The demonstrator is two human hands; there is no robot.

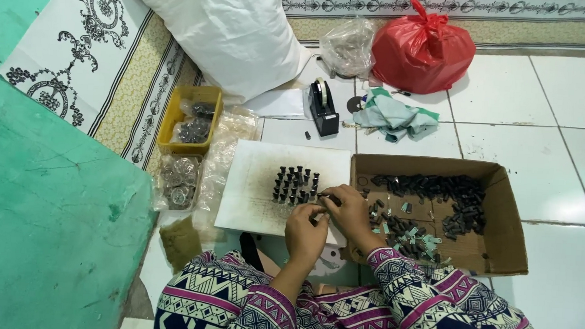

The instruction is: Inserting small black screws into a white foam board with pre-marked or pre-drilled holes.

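hands working a small black part at the edge of a white board.
head view: the right hand (351, 211) pinches a black part (331, 199) in closed fingertips just beside the upright cluster (296, 185) on the board (251, 182); the left hand (305, 233) curls below, fingers bent toward it, its hold unclear. best to keep the part upright and close to the rows. both wrists reach forward, the right one beside the box (503, 215) of loose parts.

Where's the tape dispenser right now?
In the head view the black tape dispenser stands on the white floor tiles above centre, just beyond the white board, with the green-and-white cloth to its right.
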